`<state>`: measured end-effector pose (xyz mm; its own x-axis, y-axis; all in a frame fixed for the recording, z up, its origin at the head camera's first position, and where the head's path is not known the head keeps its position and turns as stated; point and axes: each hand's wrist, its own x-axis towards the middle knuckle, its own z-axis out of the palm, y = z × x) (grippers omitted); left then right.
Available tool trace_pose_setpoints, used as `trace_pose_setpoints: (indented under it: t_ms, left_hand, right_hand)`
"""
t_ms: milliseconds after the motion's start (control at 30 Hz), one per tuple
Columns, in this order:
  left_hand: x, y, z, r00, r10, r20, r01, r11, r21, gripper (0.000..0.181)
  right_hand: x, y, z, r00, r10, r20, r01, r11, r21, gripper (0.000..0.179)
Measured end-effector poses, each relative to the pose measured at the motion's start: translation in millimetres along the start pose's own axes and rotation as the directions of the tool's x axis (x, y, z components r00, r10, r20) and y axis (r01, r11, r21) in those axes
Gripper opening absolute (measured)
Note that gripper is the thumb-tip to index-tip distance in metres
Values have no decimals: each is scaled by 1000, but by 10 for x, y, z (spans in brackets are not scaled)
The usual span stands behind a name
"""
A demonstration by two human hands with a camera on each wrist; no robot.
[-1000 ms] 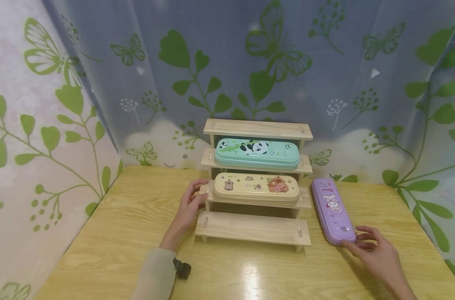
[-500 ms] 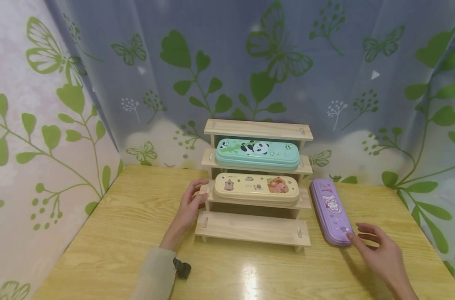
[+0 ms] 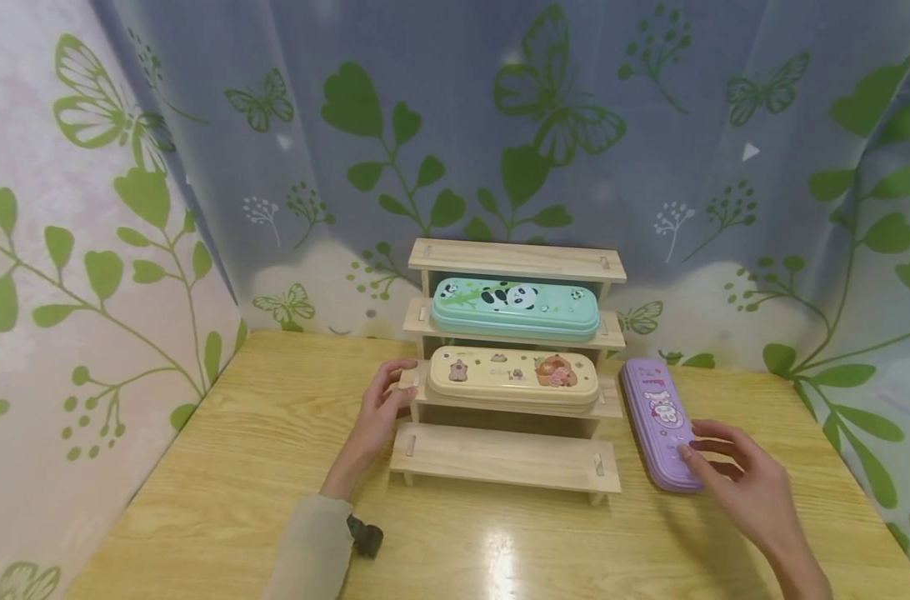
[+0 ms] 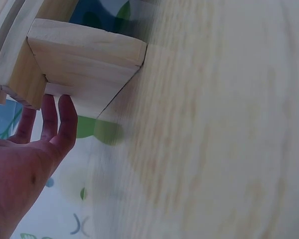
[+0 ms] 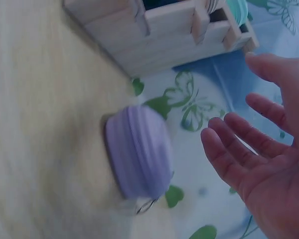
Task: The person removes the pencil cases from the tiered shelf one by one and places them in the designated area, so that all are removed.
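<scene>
A purple pencil case with a cartoon print lies on the table, right of a stepped wooden rack. My right hand hovers over its near half, fingers loosely spread; the right wrist view shows a gap between the fingers and the pencil case. With my left hand I hold the left end of the rack's second step from the bottom. In the left wrist view, fingertips touch the rack's side panel. A cream pencil case lies on that step, and a teal panda pencil case one step higher.
The rack's top step and bottom step carry nothing. Behind the table hangs a blue and white curtain with green leaves and butterflies. A similar patterned cloth covers the left side.
My right hand has come away from the near end of the purple pencil case and shifted forward above it. The left hand and the rack have stayed put.
</scene>
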<state>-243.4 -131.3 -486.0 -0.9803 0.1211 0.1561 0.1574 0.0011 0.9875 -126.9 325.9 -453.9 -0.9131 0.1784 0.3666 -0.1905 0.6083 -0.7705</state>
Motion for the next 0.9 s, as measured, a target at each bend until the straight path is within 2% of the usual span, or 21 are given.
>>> trace_pose_setpoints:
  t_ms: [233, 567, 900]
  left_hand:
    - [-3, -4, -6, 1000, -5, 3, 5, 1000, -9, 42]
    - [2, -8, 9, 1000, -15, -3, 15, 1000, 5, 42]
    - [1, -7, 8, 1000, -10, -12, 10, 1000, 15, 40]
  right_hand:
    - [91, -240, 117, 997, -80, 14, 78, 992, 100, 38]
    - [224, -465, 257, 984, -172, 35, 164, 972, 170, 39]
    - [353, -661, 428, 967, -246, 59, 232, 956, 181, 39]
